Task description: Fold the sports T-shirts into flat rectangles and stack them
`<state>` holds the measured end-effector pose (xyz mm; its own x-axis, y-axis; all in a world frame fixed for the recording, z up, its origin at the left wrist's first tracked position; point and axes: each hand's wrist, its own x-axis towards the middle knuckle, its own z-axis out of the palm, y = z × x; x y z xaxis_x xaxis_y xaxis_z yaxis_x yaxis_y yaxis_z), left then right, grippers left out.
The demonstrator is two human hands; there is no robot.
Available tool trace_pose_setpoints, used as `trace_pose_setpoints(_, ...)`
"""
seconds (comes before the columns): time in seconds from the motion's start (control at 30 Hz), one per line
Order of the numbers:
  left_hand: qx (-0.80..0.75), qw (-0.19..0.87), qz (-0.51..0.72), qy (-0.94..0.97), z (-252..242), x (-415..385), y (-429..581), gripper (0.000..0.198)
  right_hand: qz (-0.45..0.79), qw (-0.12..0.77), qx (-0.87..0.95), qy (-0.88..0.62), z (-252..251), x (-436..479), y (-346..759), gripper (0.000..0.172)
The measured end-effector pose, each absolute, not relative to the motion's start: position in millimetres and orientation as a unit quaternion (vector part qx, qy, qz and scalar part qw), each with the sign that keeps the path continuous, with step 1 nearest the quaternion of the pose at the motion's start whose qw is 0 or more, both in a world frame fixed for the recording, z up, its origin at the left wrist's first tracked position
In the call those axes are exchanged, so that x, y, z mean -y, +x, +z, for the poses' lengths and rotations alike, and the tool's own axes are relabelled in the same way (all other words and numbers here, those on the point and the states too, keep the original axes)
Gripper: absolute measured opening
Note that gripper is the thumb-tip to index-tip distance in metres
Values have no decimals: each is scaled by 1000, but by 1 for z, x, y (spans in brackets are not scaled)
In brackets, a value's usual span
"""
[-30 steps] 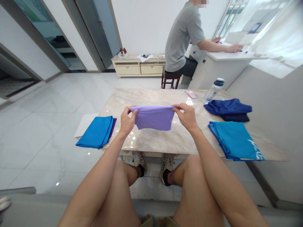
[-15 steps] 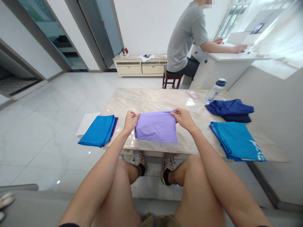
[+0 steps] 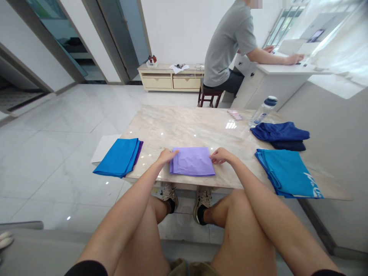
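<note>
Marble tabletop (image 3: 184, 126) carried it all: left hand (image 3: 167, 156) and right hand (image 3: 220, 156) lay open, gripping nothing, fingertips pressing the side edges of the folded lilac cloth (image 3: 192, 161) between them, seemingly to flatten it. Outward of the left hand sat a blue stack (image 3: 119, 157); outward of the right hand, a teal pile (image 3: 287, 172).

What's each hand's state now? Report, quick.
Left hand: open, flat on the purple cloth.
Right hand: touching its right edge; pinching or not, cannot tell.
</note>
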<state>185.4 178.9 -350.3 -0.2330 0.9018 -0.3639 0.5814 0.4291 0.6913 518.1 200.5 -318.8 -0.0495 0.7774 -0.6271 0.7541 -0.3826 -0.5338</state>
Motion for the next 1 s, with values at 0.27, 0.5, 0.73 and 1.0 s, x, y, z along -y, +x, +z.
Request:
trace_pose_setpoints(0.27,-718,486,206,453,-327,-163,207,28,476,4,595,-647,-328,-195,516,17)
trace_pose_setpoints(0.5,-665,460,348,473,-265,-128,199,34,358,165,705,-590,-337,-204,508,18)
trace_pose_setpoints(0.73,-707,357,497,355,-161,-33,65,38,374,195,759,-496,-334,-206,477,23)
trace_pose_setpoints(1.0,-664,347,637,183,-135,32,-11,16,377,200,783,-452,-318,-202,469,27)
